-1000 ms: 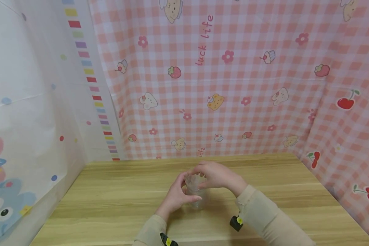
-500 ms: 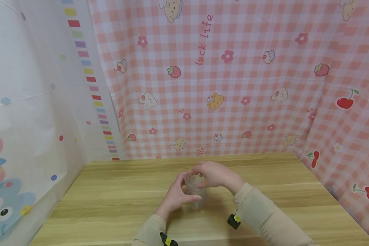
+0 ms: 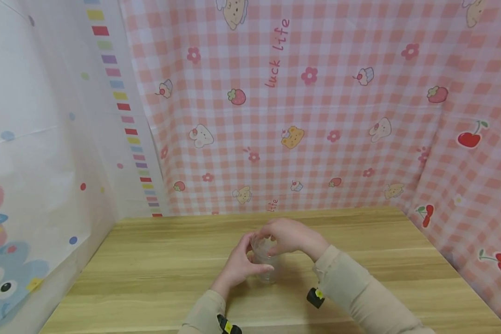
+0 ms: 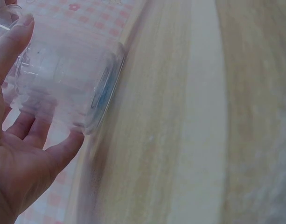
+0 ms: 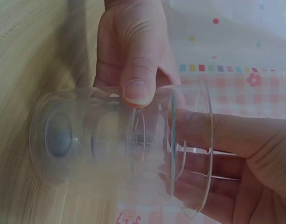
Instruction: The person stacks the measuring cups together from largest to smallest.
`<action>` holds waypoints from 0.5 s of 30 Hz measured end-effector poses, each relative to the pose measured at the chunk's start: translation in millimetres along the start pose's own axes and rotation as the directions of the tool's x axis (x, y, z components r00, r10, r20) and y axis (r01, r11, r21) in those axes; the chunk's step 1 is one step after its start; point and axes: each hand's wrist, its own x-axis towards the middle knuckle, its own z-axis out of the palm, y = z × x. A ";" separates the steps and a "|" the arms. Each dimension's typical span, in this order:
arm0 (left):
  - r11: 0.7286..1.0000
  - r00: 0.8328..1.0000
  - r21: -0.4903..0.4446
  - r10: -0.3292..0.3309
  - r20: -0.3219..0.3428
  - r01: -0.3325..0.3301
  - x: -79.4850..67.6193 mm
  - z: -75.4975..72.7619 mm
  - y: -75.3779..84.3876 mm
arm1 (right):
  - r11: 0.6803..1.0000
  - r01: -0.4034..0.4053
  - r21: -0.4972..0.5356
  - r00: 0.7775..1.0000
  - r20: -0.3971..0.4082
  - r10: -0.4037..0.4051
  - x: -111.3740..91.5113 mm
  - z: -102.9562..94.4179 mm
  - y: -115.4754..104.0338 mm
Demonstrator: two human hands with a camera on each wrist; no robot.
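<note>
Clear graduated beakers stand nested on the wooden table. The outer beaker [image 5: 110, 179] shows its spouted rim and round base in the right wrist view. My left hand [image 3: 239, 264] grips its side, thumb low near the base and fingers round the far side. My right hand [image 3: 294, 236] reaches into the mouth from above. In the right wrist view its thumb and fingers pinch the rim of the inner beaker [image 5: 174, 105], set below the outer rim. Through the clear walls, the left wrist view shows the beakers' base [image 4: 105, 88] close against the tabletop.
The wooden table [image 3: 158, 269] reaches back to a pink checked cloth [image 3: 338, 102] hung behind it. A white printed cloth [image 3: 45, 139] hangs at the left and a cherry-patterned one [image 3: 480, 185] at the right. Black straps [image 3: 315, 298] hang at the wrists.
My right wrist and sleeve have shifted slightly left and up, the hand staying at the beaker mouth. My left hand and the beakers have hardly moved.
</note>
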 end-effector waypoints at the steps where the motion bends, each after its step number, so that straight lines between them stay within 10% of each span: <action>1: 1.000 1.000 -0.001 -0.001 0.001 0.001 -0.2 0.1 0.4 | 1.000 0.003 -0.001 1.000 0.003 -0.003 0.2 -0.2 -0.2; 15: 1.000 1.000 -0.006 0.003 0.006 -0.003 0.8 1.2 -0.6 | 0.999 0.038 -0.029 0.999 0.030 -0.038 3.4 0.7 -0.3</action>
